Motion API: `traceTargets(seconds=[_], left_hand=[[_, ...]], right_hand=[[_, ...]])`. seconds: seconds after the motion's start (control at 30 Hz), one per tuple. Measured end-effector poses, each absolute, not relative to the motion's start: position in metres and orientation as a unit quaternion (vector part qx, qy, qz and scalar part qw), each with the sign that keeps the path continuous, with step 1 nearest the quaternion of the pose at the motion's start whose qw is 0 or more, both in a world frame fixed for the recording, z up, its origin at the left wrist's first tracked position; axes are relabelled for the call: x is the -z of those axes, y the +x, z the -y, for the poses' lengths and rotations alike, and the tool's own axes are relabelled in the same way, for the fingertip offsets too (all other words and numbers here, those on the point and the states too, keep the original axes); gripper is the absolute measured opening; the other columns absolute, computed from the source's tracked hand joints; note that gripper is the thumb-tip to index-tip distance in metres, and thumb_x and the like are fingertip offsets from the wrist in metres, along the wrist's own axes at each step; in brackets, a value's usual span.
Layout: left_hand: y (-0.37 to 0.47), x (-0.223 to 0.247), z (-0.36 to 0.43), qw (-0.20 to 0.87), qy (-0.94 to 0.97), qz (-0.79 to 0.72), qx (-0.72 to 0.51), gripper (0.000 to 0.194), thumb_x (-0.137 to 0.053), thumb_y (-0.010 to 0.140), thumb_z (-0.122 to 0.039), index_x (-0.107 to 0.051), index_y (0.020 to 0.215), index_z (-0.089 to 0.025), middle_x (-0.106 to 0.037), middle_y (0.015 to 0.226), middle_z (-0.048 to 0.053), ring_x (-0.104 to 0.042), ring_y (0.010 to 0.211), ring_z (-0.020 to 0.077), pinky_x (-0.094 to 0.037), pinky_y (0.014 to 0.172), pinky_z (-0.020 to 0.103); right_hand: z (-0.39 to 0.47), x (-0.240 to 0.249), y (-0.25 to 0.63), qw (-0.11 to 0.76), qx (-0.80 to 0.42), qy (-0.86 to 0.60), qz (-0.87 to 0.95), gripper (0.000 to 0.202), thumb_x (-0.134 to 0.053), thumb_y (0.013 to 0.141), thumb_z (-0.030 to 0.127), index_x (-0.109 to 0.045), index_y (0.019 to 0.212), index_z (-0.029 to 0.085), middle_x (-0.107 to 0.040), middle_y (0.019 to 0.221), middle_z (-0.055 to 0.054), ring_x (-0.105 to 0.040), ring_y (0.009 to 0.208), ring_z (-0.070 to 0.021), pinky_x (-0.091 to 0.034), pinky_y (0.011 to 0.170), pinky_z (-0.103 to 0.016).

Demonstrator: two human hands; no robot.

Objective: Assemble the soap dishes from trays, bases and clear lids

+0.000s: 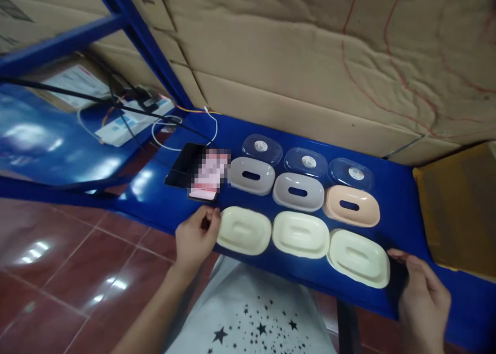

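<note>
Along the front edge of the blue table, three cream oval soap-dish bases form a row: a left one [245, 231], a middle one [300, 235] and a right one [358, 258]. My left hand [197, 235] is at the left base's outer end, its fingers curled and seemingly against the rim, with nothing visible in them. Just off the right base's outer end is my right hand [424, 292], fingers loosely bent and apart, holding nothing. Behind the bases lie two grey slotted trays [251, 187] [298, 201] and a peach slotted tray [351, 217].
Three clear lids with round stickers [267, 155] [296, 164] [341, 175] lie at the back. Left of the trays is a phone [203, 191] beside a black flat object [180, 170]. A cardboard box [461, 209] stands at right; a white cable [216, 129] trails at left.
</note>
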State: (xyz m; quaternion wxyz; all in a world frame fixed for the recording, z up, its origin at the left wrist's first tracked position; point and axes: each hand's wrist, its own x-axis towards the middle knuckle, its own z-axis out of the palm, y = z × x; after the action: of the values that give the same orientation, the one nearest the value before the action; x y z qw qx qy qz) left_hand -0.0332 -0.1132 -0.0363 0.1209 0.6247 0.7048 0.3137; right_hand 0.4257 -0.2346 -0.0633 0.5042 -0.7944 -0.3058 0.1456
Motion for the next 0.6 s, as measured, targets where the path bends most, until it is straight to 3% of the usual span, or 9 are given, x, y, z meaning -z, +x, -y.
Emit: traceTargets(seconds=[0.13, 0.23, 0.37, 0.47, 0.53, 0.6], left_hand=[[-0.031, 0.033, 0.112, 0.149, 0.618, -0.707, -0.31, 0.027, -0.057, 0.098, -0.04, -0.067, 0.081, -0.021, -0.063, 0.063, -0.003, -0.056, 0.053, 0.0115, -0.039, 0.057, 0.025], [-0.029, 0.029, 0.112, 0.153, 0.634, -0.692, -0.309, 0.026, -0.057, 0.1, -0.039, -0.073, 0.094, -0.019, -0.064, 0.068, -0.002, -0.056, 0.057, 0.0123, -0.041, 0.06, 0.025], [-0.035, 0.024, 0.116, 0.17, 0.662, -0.665, -0.302, 0.035, -0.055, 0.105, -0.043, -0.075, 0.115, -0.017, -0.071, 0.089, 0.003, -0.055, 0.063, 0.0133, -0.048, 0.069, 0.028], [-0.046, 0.019, 0.122, 0.219, 0.704, -0.629, -0.245, 0.054, -0.06, 0.102, -0.054, -0.066, 0.144, -0.02, -0.072, 0.12, 0.01, -0.063, 0.077, 0.0171, -0.054, 0.079, 0.033], [-0.052, 0.014, 0.125, 0.255, 0.728, -0.608, -0.188, 0.077, -0.07, 0.094, -0.062, -0.053, 0.16, -0.025, -0.065, 0.141, 0.013, -0.07, 0.103, 0.0256, -0.058, 0.09, 0.038], [-0.055, 0.01, 0.126, 0.276, 0.735, -0.605, -0.134, 0.096, -0.078, 0.085, -0.068, -0.044, 0.166, -0.028, -0.058, 0.152, 0.014, -0.068, 0.125, 0.0348, -0.058, 0.099, 0.045]], right_hand=[[0.222, 0.056, 0.418, 0.525, -0.131, -0.79, 0.288, 0.036, -0.071, 0.092, 0.056, -0.081, 0.089, 0.022, -0.08, 0.097, -0.007, -0.074, 0.106, -0.0343, -0.052, 0.114, -0.058], [0.216, 0.049, 0.411, 0.523, -0.128, -0.783, 0.311, 0.029, -0.07, 0.094, 0.055, -0.081, 0.086, 0.029, -0.081, 0.099, -0.008, -0.076, 0.11, -0.0408, -0.055, 0.111, -0.06], [0.22, 0.041, 0.401, 0.521, -0.02, -0.777, 0.352, 0.034, -0.059, 0.1, 0.054, -0.085, 0.103, 0.033, -0.081, 0.114, -0.009, -0.074, 0.115, -0.0471, -0.055, 0.107, -0.067], [0.22, 0.03, 0.387, 0.511, 0.088, -0.752, 0.406, 0.041, -0.05, 0.104, 0.049, -0.085, 0.109, 0.03, -0.081, 0.11, -0.011, -0.075, 0.111, -0.0472, -0.056, 0.1, -0.071], [0.208, 0.018, 0.371, 0.507, 0.093, -0.687, 0.512, 0.031, -0.055, 0.103, 0.04, -0.085, 0.104, 0.031, -0.081, 0.096, -0.009, -0.078, 0.101, -0.0412, -0.059, 0.091, -0.063], [0.185, 0.003, 0.347, 0.457, 0.054, -0.594, 0.66, 0.022, -0.062, 0.102, 0.031, -0.082, 0.108, 0.032, -0.082, 0.097, -0.006, -0.079, 0.098, -0.0349, -0.06, 0.089, -0.054]])
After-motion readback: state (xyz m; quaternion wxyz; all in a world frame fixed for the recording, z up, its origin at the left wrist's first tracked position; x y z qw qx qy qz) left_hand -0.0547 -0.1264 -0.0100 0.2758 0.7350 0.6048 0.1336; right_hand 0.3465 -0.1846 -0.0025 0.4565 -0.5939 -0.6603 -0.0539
